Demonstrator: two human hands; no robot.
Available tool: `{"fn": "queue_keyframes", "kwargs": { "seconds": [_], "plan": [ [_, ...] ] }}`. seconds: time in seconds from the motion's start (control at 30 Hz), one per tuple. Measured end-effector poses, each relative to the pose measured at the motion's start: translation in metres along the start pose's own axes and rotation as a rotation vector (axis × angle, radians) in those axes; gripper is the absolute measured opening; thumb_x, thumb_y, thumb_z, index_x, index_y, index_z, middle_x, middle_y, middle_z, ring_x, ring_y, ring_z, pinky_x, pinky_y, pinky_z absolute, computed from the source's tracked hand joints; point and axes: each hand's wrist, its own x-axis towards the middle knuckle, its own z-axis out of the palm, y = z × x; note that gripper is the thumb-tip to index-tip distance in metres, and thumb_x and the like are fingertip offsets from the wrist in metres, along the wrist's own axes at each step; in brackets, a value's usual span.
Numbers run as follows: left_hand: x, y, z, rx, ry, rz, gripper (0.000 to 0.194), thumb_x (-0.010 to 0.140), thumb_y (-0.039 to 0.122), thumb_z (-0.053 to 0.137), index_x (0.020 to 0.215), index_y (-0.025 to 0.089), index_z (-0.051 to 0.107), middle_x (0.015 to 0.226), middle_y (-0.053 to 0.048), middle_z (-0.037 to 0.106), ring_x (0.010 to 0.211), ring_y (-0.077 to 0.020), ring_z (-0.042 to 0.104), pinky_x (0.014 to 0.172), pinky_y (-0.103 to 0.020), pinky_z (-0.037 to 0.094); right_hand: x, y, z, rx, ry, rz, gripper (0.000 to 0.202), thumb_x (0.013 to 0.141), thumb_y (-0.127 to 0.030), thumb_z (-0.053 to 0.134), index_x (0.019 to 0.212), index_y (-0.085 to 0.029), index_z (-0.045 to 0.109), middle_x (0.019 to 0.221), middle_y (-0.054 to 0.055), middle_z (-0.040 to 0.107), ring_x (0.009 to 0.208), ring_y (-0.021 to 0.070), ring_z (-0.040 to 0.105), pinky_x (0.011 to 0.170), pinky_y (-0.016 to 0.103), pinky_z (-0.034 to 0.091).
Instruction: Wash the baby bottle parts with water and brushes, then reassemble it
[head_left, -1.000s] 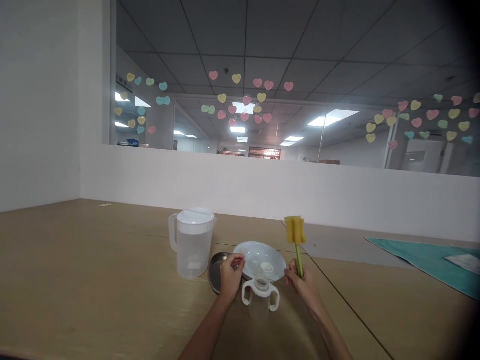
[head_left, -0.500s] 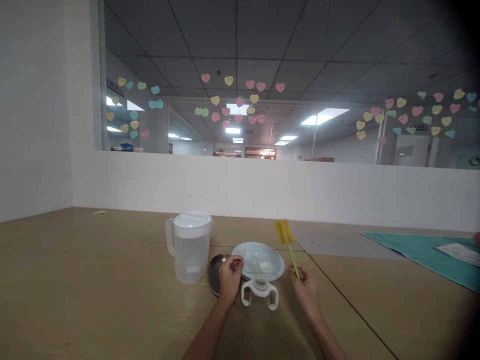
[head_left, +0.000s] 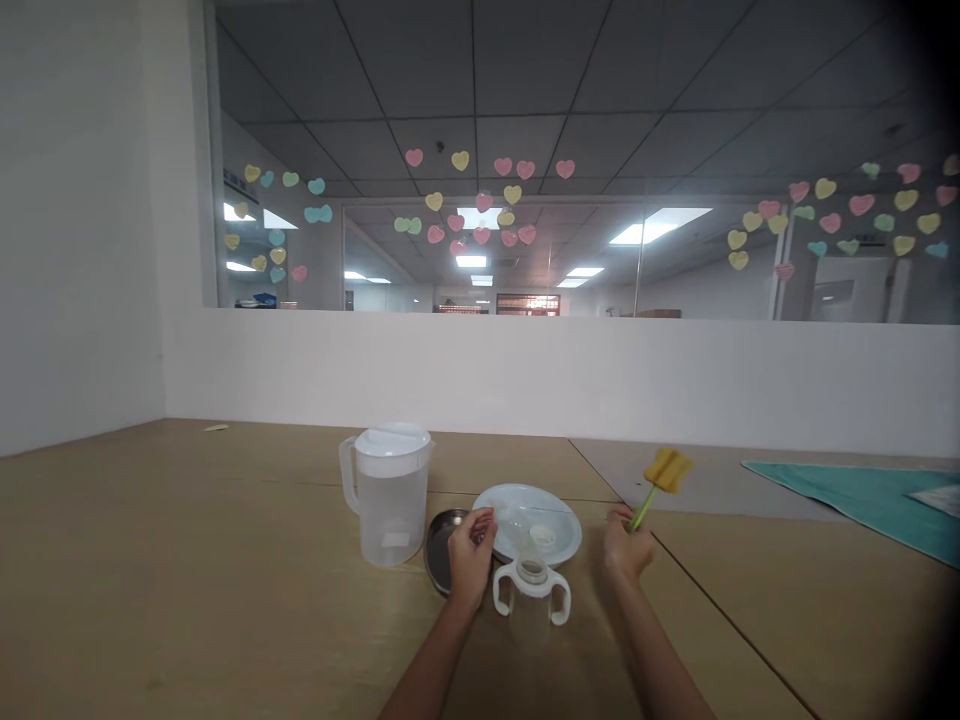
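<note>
The right hand (head_left: 626, 548) is closed on a sponge brush (head_left: 660, 478), low on its thin green stick. The yellow sponge top tilts right, above the tabletop (head_left: 187, 560). It looks light and squishy, so the stiff stick is the best place to hold. The left hand (head_left: 471, 552) is curled, touching a white plate (head_left: 559, 520), beside a clear two-handled baby cup (head_left: 531, 590).

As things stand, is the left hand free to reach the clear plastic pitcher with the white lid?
Probably yes. The left hand hovers over the round metal dish, right beside the clear plastic pitcher with the white lid, with nothing between; whether it pinches something small is unclear.
</note>
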Motion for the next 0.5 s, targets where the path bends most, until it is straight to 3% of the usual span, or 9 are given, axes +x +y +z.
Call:
{"fn": "queue_keyframes", "kwargs": {
  "seconds": [0.2,0.3,0.4,0.5],
  "plan": [
    [-0.003,0.009,0.001,0.006,-0.038,0.019,0.025,0.076,0.035,0.061,0.089,0.015,0.065,0.091,-0.010,0.070,0.081,-0.0190,0.065,0.077,-0.030,0.051,-0.012,0.000,-0.006,-0.113,-0.146,-0.106,0.036,0.069,-0.051,0.053,0.080,-0.018,0.063,0.062,0.005,0.062,0.056,0.0201,0.052,0.054,0.028,0.034],
    [-0.005,0.014,0.001,0.049,-0.052,0.069,0.024,0.078,0.037,0.060,0.088,0.016,0.065,0.091,-0.009,0.069,0.083,-0.0189,0.064,0.079,-0.031,0.049,-0.016,-0.007,-0.012,-0.225,-0.179,-0.185,0.051,0.081,-0.058,0.035,0.085,-0.018,0.065,0.071,0.011,0.066,0.056,0.0203,0.053,0.052,0.027,0.029],
    [-0.005,0.015,0.002,0.080,-0.056,0.092,0.023,0.079,0.036,0.058,0.088,0.017,0.065,0.093,-0.009,0.069,0.083,-0.0188,0.065,0.079,-0.031,0.049,-0.018,-0.015,-0.021,-0.254,-0.169,-0.242,0.061,0.085,-0.059,0.023,0.077,-0.018,0.068,0.071,0.013,0.066,0.055,0.0205,0.053,0.051,0.028,0.028],
    [-0.005,0.012,0.002,0.074,-0.027,0.079,0.023,0.079,0.035,0.058,0.090,0.016,0.065,0.091,-0.009,0.069,0.081,-0.0184,0.065,0.077,-0.030,0.050,-0.026,-0.022,-0.027,-0.221,-0.261,-0.307,0.064,0.083,-0.065,0.028,0.063,-0.019,0.067,0.059,0.009,0.063,0.055,0.0201,0.053,0.053,0.027,0.030]
  ]
}}
